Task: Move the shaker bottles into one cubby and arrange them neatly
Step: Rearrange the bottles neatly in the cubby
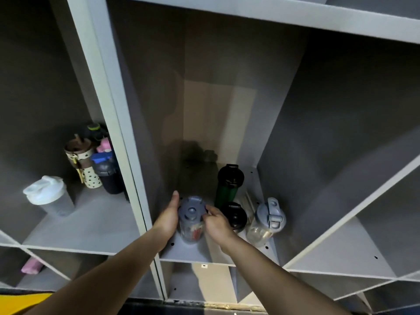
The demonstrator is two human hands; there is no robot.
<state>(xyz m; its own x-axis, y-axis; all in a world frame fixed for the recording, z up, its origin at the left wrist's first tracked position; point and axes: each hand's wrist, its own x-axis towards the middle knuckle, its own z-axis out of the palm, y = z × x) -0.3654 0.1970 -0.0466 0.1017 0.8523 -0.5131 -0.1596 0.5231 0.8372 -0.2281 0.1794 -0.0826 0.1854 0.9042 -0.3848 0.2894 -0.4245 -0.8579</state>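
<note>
In the middle cubby (188,253) a clear shaker bottle with a grey-blue lid (191,214) stands near the front left. My left hand (167,218) cups its left side and my right hand (217,223) grips its lid from the right. Right of it stand a black-lidded bottle (235,215), a green bottle with a black lid (228,185) behind that, and a second clear bottle with a grey-blue lid (268,220). The left cubby holds a white-lidded shaker (46,194), a dotted cream bottle (85,162), a dark bottle with a blue lid (108,171) and more bottles behind.
Grey shelf dividers (127,155) separate the cubbies. The right cubby (341,246) holds nothing visible. A pink object (31,266) lies in a lower left cubby. A yellow surface (20,303) shows at the bottom left corner.
</note>
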